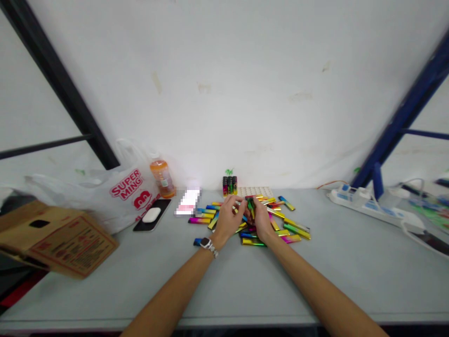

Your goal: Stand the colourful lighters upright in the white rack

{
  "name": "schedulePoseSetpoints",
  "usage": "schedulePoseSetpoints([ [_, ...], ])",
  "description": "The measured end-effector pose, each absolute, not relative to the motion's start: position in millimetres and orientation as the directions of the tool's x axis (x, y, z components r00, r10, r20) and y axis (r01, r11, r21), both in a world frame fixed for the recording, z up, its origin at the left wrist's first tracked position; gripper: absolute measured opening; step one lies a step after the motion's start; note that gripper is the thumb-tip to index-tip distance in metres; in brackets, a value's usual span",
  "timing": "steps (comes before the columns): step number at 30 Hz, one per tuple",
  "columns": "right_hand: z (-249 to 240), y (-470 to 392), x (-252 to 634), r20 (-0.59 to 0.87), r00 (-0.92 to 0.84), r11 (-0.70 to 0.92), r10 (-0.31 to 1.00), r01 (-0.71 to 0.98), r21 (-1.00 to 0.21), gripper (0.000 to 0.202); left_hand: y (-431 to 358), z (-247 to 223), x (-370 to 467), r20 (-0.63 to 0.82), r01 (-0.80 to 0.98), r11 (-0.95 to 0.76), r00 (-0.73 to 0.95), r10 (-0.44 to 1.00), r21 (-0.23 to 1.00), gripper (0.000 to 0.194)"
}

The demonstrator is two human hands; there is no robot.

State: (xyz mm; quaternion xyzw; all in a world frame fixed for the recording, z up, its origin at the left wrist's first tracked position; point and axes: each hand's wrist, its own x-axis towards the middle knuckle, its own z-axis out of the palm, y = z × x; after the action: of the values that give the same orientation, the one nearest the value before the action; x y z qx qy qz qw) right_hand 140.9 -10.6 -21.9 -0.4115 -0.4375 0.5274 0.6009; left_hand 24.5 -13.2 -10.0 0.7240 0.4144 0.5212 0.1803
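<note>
- Shiny multicoloured slim metallic sticks [276, 213] lie in a loose, overlapping heap on the grey tabletop [351, 276], under and around your two hands.
- At your far left, an open brown cardboard box [73, 243] with red print sits tilted.
- Behind it slumps a white plastic bag [101, 206] with red "SUPER MING" lettering.
- Next, a flat black slab [161, 209] carries a small rounded white case [151, 215]; a clear bottle of orange liquid [162, 178] stands behind them.
- Right of the bottle is a white patch [188, 201], too pixelated to make out.
- Your left hand [229, 217], a silver watch [208, 245] at its wrist, curls over the heap close to the other; you can't tell whether its fingers grip anything.
- Beyond it, a cluster of dark-topped colourful sticks [230, 186] stands upright near the wall, just beside a pale, bumpy flat panel [257, 191].
- Your right hand [262, 220] is closed around some dark-and-green sticks [250, 206], held up between your hands above the heap.
- Well apart at the right lies a long white-and-blue power strip [372, 206] with cables.
</note>
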Motion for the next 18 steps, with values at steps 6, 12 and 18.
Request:
schedulePoseSetpoints([
  [6, -24, -10, 144, 0.253, 0.108, 0.270, 0.961, -0.198, -0.942, 0.028, -5, -10, 26, 0.537, 0.281, -0.521, 0.024, 0.844, 0.806, 0.029],
  [12, -22, -9, 147, 0.404, 0.048, 0.406, 0.914, -0.061, -0.912, 0.024, 11, -2, 19, 0.457, 0.230, -0.462, 0.078, 0.886, 0.856, 0.032],
  [18, -25, 1, 161, 0.450, 0.108, 0.443, 0.886, 0.089, -0.892, 0.028, 45, 32, -4, 0.508, 0.340, -0.553, 0.218, 0.833, 0.761, 0.027],
])
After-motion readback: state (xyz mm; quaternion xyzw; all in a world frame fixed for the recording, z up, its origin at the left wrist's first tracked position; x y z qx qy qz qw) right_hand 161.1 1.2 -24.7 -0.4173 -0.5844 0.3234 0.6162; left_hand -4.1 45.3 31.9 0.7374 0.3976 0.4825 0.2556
